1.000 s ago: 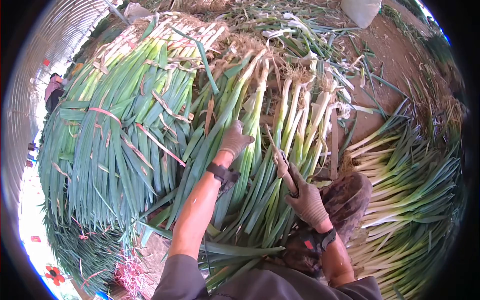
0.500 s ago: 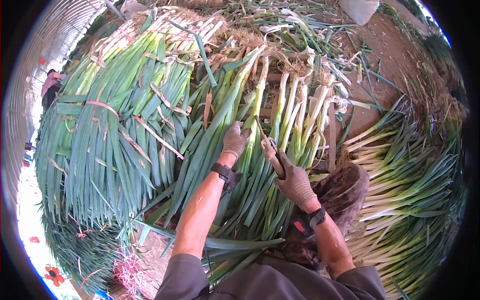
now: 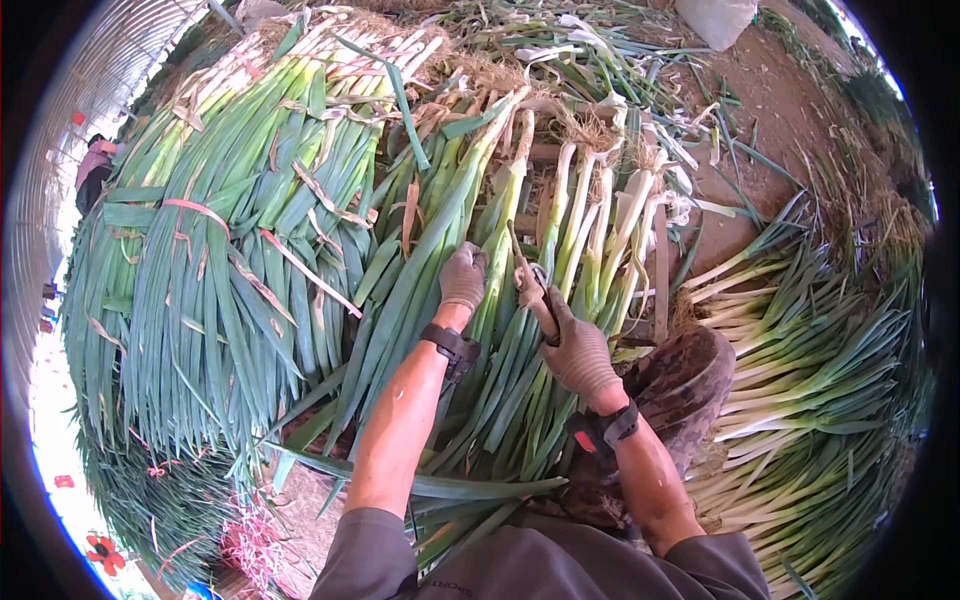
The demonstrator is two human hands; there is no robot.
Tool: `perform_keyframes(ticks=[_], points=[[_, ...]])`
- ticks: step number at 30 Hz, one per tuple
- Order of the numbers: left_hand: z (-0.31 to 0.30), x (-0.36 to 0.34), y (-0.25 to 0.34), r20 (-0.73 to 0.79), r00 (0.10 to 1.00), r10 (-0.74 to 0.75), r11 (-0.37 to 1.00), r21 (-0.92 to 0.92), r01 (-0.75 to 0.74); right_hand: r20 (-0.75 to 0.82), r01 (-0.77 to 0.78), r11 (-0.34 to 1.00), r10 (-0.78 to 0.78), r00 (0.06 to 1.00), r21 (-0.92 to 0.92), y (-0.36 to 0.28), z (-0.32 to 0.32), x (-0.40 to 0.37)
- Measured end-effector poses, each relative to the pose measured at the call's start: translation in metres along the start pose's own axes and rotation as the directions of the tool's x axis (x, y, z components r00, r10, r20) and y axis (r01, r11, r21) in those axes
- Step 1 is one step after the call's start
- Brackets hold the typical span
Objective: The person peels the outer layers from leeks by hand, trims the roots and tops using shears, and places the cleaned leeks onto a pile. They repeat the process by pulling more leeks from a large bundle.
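Observation:
My left hand (image 3: 463, 277), in a knitted glove, lies over the loose green onions (image 3: 505, 215) in front of me. Its fingers are curled round a green onion stalk, though the grip is partly hidden. My right hand (image 3: 578, 350), gloved too, is closed on a knife (image 3: 533, 290) with a cloth-wrapped handle. The thin dark blade points up and away, beside a pale onion stem. Roots lie at the far end, green leaves towards my body.
Tied green onions (image 3: 200, 280) are heaped at left, bound with pink bands. Another row of onions (image 3: 800, 370) lies on the ground at right. Pink ties (image 3: 262, 545) sit at lower left, and trimmed leaves litter the far ground. A person (image 3: 95, 170) is at far left.
My left thumb has drawn in and the fingers have closed on the stalk. The knife and right hand have shifted only slightly to the left.

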State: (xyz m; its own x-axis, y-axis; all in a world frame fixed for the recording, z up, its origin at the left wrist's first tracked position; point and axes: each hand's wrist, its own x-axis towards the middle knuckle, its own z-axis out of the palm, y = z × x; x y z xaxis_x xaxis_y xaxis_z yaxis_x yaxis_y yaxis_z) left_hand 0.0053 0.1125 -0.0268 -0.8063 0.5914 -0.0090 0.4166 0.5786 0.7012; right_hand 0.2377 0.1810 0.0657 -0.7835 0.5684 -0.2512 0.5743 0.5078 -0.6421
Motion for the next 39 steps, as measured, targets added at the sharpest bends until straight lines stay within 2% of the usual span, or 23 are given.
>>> perform_keyframes(ticks=[9,11,17,21,27,33,39], points=[[0.008,-0.002,0.000,-0.086,0.996,-0.008,0.999,0.044,0.012,0.109,-0.058,0.996,0.066,0.992,-0.073,-0.003,-0.005,-0.026],[0.009,-0.002,-0.001,-0.100,0.993,-0.057,0.998,0.019,0.059,0.124,-0.051,0.996,0.060,0.990,-0.073,-0.005,-0.007,-0.025],[0.012,0.001,-0.005,-0.099,0.991,-0.093,0.995,0.028,0.096,0.084,-0.017,0.997,0.023,0.996,-0.074,-0.004,-0.008,-0.019],[0.010,0.004,-0.004,-0.049,0.990,-0.131,0.990,0.036,0.133,0.008,-0.013,0.998,0.014,1.000,-0.059,-0.006,-0.008,0.014],[0.015,0.002,-0.004,-0.102,0.984,-0.147,0.986,0.062,0.153,-0.035,-0.075,0.989,0.071,0.997,-0.126,-0.005,-0.017,0.074],[0.012,0.001,-0.002,-0.062,0.979,-0.193,0.981,0.005,0.194,-0.073,-0.073,0.984,0.062,0.995,-0.164,0.009,-0.019,0.115],[0.013,-0.001,-0.006,-0.094,0.993,-0.077,0.996,0.040,0.081,-0.118,-0.055,0.981,0.033,0.992,-0.188,0.015,-0.028,0.154]])
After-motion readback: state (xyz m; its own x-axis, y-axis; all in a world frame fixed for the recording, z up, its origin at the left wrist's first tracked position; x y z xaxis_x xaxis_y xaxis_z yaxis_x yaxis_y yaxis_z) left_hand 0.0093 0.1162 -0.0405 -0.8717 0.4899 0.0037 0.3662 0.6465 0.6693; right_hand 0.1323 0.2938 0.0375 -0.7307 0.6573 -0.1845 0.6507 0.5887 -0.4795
